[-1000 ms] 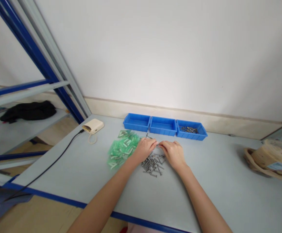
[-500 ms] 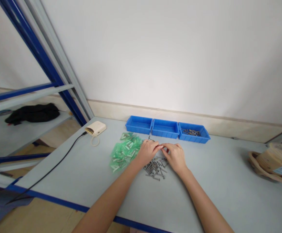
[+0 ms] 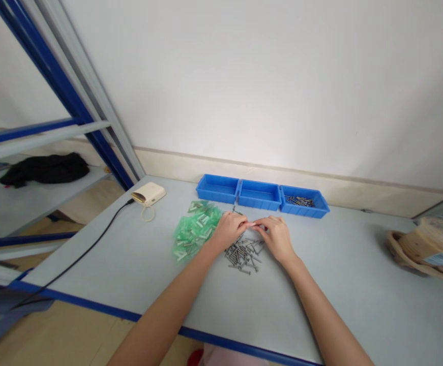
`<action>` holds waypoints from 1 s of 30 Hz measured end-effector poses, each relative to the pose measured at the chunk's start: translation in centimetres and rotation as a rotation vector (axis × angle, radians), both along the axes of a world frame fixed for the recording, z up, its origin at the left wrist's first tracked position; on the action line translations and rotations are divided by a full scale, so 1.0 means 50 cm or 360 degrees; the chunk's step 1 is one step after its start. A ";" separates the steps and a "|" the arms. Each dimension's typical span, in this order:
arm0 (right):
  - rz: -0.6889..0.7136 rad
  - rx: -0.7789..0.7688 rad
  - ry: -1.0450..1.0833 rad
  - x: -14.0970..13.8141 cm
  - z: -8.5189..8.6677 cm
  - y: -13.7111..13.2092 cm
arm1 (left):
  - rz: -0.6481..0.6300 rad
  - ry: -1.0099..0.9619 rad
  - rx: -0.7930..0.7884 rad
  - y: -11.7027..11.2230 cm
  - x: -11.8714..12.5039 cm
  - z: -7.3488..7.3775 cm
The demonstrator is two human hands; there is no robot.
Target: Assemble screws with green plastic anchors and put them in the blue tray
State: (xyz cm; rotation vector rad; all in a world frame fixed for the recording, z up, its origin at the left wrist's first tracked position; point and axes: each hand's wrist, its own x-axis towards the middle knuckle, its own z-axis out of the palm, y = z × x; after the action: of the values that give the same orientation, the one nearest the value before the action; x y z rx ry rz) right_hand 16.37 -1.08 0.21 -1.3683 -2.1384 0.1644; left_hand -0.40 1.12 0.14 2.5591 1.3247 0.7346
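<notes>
My left hand and my right hand rest on the grey table, fingertips meeting above a loose pile of dark screws. Both hands are closed in a pinch on something small between them that I cannot make out. A heap of green plastic wall plugs lies just left of my left hand. Behind the hands stands a row of three blue bins: the left bin, the middle bin, and the right bin, which holds several screws.
A cream-coloured device with a black cable lies at the table's back left. A roll of tape in a wrapper sits at the right edge. A blue and grey shelf frame stands left, with a black cloth on it.
The hands stay pinched together over the screws, with only small finger movement. The view has shifted slightly with my head.
</notes>
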 end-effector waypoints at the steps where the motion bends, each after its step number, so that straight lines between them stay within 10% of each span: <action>1: -0.0027 -0.0005 0.0019 0.001 0.001 -0.001 | -0.0010 -0.0022 -0.0024 0.000 0.001 -0.001; 30: -0.0021 -0.0058 -0.0160 0.002 0.009 0.003 | -0.0144 0.0026 0.0004 0.003 -0.002 0.010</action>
State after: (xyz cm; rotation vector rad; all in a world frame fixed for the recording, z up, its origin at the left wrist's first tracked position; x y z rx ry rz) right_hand 16.47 -0.93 0.68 -1.4387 -2.2184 0.1325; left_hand -0.51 1.28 0.62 2.6128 1.2040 0.7008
